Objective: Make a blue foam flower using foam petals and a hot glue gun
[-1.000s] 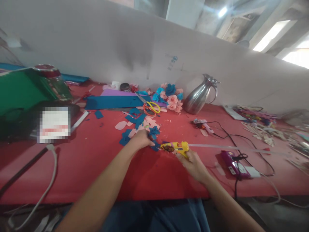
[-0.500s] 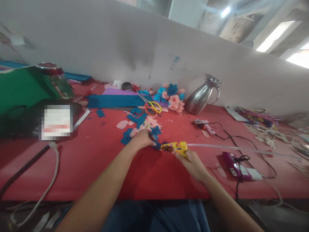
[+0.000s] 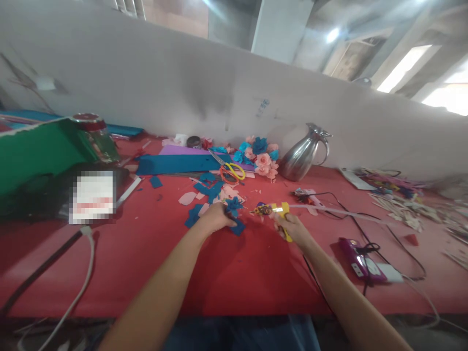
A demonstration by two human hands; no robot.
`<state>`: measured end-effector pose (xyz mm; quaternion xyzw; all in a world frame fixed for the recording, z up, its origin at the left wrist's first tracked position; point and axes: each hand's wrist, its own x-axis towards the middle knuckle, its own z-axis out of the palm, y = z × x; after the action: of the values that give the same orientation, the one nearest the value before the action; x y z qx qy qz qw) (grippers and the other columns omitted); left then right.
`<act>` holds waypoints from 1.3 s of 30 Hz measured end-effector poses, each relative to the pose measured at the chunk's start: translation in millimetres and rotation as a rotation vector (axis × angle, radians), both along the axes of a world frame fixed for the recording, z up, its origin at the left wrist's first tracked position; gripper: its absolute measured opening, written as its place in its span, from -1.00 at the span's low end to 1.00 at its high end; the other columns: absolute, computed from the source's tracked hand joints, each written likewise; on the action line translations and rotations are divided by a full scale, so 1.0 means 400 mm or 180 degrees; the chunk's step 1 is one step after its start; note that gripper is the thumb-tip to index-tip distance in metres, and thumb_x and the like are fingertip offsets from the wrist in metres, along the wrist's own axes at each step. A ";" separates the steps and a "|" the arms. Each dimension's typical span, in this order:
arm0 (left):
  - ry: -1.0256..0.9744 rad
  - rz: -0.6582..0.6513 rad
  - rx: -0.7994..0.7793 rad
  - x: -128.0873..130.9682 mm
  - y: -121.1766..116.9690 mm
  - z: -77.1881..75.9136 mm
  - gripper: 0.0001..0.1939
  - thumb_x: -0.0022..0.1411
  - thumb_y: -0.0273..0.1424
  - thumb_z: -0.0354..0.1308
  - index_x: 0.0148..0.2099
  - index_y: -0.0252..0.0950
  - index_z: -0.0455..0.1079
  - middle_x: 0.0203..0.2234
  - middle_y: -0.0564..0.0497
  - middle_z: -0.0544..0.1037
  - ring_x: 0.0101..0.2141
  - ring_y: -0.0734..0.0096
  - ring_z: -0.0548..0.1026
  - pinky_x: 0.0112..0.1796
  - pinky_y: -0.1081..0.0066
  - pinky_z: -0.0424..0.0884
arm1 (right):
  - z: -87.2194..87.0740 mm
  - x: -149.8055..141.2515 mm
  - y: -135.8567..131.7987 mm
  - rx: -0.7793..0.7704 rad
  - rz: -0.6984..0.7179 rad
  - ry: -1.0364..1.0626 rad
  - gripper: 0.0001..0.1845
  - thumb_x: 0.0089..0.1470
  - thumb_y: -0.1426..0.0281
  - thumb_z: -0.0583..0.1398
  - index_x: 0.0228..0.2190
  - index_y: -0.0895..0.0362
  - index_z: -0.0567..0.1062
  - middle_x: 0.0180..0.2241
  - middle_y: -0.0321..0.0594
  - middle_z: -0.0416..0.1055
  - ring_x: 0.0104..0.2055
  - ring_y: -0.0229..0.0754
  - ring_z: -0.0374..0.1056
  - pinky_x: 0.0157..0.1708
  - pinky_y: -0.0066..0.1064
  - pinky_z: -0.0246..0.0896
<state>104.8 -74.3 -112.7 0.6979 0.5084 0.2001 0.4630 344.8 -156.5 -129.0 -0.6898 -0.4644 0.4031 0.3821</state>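
Observation:
Between the fingers of my left hand is a blue paper petal, with a partly made blue paper flower right beside the fingertips. Whether that flower is held too, I cannot tell. My right hand is wrapped round the grip of a yellow hot glue gun. The gun's nozzle points left towards the petal, a short gap away, and a long clear glue stick sticks out of its back. Blue petals and pink petals lie scattered around my left hand.
Behind the petals lie scissors on a blue paper strip, near a bunch of paper flowers. A metal jug stands by the wall. At right are a purple power strip and trailing cords. A green box stands left.
The glue gun has drawn away to the right from the blue petal and tilted in my right hand. My left hand stays nearly in place. The camera view has shifted slightly.

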 end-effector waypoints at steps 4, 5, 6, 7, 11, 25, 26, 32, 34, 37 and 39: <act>-0.0531 0.0371 -0.0163 -0.013 0.011 -0.003 -0.85 -0.24 -0.45 0.29 -0.55 -0.28 0.36 -0.67 0.10 0.45 -0.53 0.38 0.43 -0.49 0.45 0.30 | 0.015 0.029 0.092 -0.0062 -0.0181 -0.0253 -0.54 -0.09 -0.02 0.12 -0.52 0.16 0.42 -0.71 -0.25 0.37 -0.76 -0.31 0.15 -0.74 -0.49 0.01; -0.0706 0.0416 -0.0202 -0.017 0.014 0.000 -0.86 -0.22 -0.45 0.28 -0.54 -0.28 0.36 -0.67 0.10 0.45 -0.53 0.39 0.43 -0.48 0.44 0.32 | 0.020 0.036 0.105 -0.0068 -0.0208 -0.0336 -0.56 -0.07 0.01 0.12 -0.55 0.15 0.42 -0.72 -0.23 0.38 -0.76 -0.29 0.17 -0.74 -0.48 0.03; -0.0867 0.0438 -0.0188 -0.020 0.016 0.004 -0.87 -0.20 -0.45 0.27 -0.54 -0.28 0.36 -0.66 0.10 0.45 -0.52 0.39 0.43 -0.45 0.43 0.34 | 0.026 0.042 0.113 -0.0077 -0.0248 -0.0438 -0.58 -0.05 0.03 0.12 -0.59 0.15 0.41 -0.73 -0.21 0.37 -0.75 -0.27 0.19 -0.74 -0.46 0.05; -0.1005 0.0448 -0.0129 -0.024 0.017 0.009 -0.87 -0.19 -0.44 0.27 -0.54 -0.29 0.35 -0.65 0.10 0.45 -0.51 0.40 0.43 -0.42 0.42 0.35 | 0.033 0.047 0.115 -0.0064 -0.0304 -0.0575 -0.59 -0.04 0.06 0.13 -0.64 0.14 0.40 -0.75 -0.19 0.36 -0.73 -0.23 0.23 -0.72 -0.44 0.08; -0.1406 0.0546 0.0178 -0.034 0.016 0.025 -0.82 -0.19 -0.41 0.29 -0.46 -0.31 0.37 -0.59 0.11 0.47 -0.47 0.40 0.44 -0.33 0.38 0.39 | 0.077 0.025 0.085 0.0438 -0.0634 -0.1405 -0.68 -0.04 0.20 0.21 -0.66 0.13 0.41 -0.54 -0.03 0.46 -0.33 0.00 0.44 -0.42 -0.30 0.25; -0.1208 -0.0351 0.0205 -0.019 0.014 0.021 -0.72 -0.13 -0.41 0.28 -0.29 -0.29 0.37 -0.46 0.04 0.50 -0.39 0.35 0.44 -0.30 0.38 0.38 | 0.188 -0.208 0.137 0.0673 0.1936 -0.1960 -0.80 -0.17 0.51 0.18 -0.73 0.14 0.47 -0.72 -0.36 0.35 -0.60 -0.29 0.26 -0.61 -0.51 -0.09; -0.1139 -0.0303 0.0244 -0.021 0.015 0.021 -0.73 -0.12 -0.41 0.27 -0.28 -0.29 0.38 -0.46 0.05 0.49 -0.40 0.36 0.43 -0.31 0.39 0.37 | 0.188 -0.202 0.140 0.0690 0.1862 -0.1960 -0.80 -0.17 0.50 0.18 -0.73 0.13 0.48 -0.72 -0.35 0.35 -0.60 -0.29 0.26 -0.60 -0.51 -0.09; -0.1150 0.0367 0.0635 -0.025 0.025 0.018 -0.79 0.13 -0.27 0.06 -0.27 -0.30 0.39 -0.42 0.00 0.48 -0.35 0.37 0.40 -0.25 0.39 0.33 | 0.157 -0.151 0.150 0.1220 0.0026 -0.1112 -0.79 -0.05 0.31 0.17 -0.44 0.08 0.61 -0.47 -0.26 0.55 -0.41 -0.18 0.41 -0.44 -0.45 0.16; -0.1318 0.0377 0.0622 -0.022 0.024 0.022 -0.76 0.15 -0.24 0.04 -0.27 -0.29 0.41 -0.42 -0.01 0.49 -0.32 0.35 0.42 -0.20 0.36 0.34 | 0.137 -0.148 0.149 0.1403 -0.0493 -0.0550 -0.73 -0.05 0.24 0.18 -0.38 0.11 0.61 -0.44 -0.23 0.56 -0.40 -0.15 0.42 -0.41 -0.42 0.22; -0.1562 0.0163 0.0711 -0.018 0.019 0.031 -0.73 0.15 -0.21 0.07 -0.22 -0.27 0.46 -0.37 -0.04 0.52 -0.18 0.28 0.43 -0.06 0.31 0.29 | 0.107 -0.162 0.143 0.1622 -0.0764 0.0344 -0.68 -0.09 0.21 0.23 -0.34 0.15 0.60 -0.42 -0.20 0.57 -0.39 -0.14 0.43 -0.36 -0.37 0.29; -0.1563 0.0147 0.0923 -0.020 0.018 0.036 -0.75 0.13 -0.23 0.12 -0.22 -0.24 0.49 -0.26 -0.07 0.54 -0.07 0.22 0.39 0.02 0.27 0.23 | 0.096 -0.175 0.136 0.1721 -0.0812 0.0830 -0.68 -0.13 0.21 0.26 -0.35 0.17 0.60 -0.40 -0.19 0.57 -0.37 -0.14 0.44 -0.31 -0.34 0.32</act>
<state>97.0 -67.2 -98.4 0.6757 0.3629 0.4443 0.4630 274.9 -102.0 -90.6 -0.5586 -0.4115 0.2990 0.6552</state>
